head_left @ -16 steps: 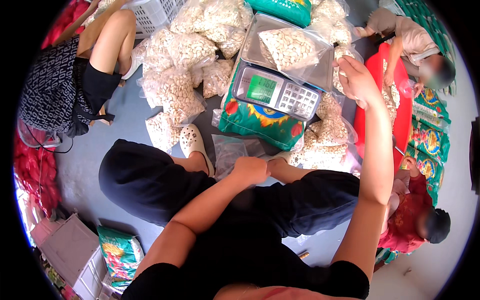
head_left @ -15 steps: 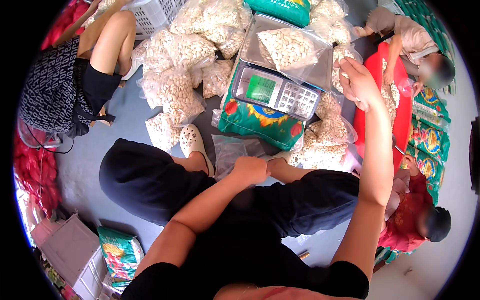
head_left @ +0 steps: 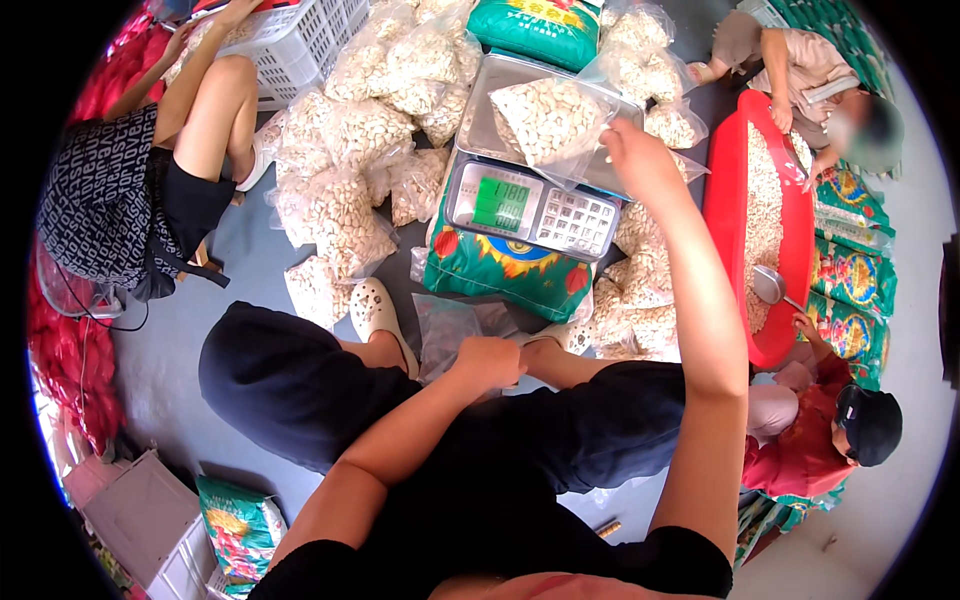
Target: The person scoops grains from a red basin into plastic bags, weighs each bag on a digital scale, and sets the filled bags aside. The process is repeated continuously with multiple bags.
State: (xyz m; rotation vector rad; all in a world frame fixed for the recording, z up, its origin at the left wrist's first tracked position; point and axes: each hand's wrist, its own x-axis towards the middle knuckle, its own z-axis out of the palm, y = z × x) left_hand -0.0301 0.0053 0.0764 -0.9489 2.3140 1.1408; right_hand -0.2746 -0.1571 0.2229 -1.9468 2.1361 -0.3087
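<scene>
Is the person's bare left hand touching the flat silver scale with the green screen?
Apart. The head view shows the left hand clear of the silver scale, with part of the shiny green printed sack between them.

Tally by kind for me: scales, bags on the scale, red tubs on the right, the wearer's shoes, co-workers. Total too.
Scale: 1
Bag on scale: 1
Red tub: 1
Wearer's shoes: 2
Co-workers: 3
Total: 8

Scale display shows digits; black shirt and green bag are lettered.
</scene>
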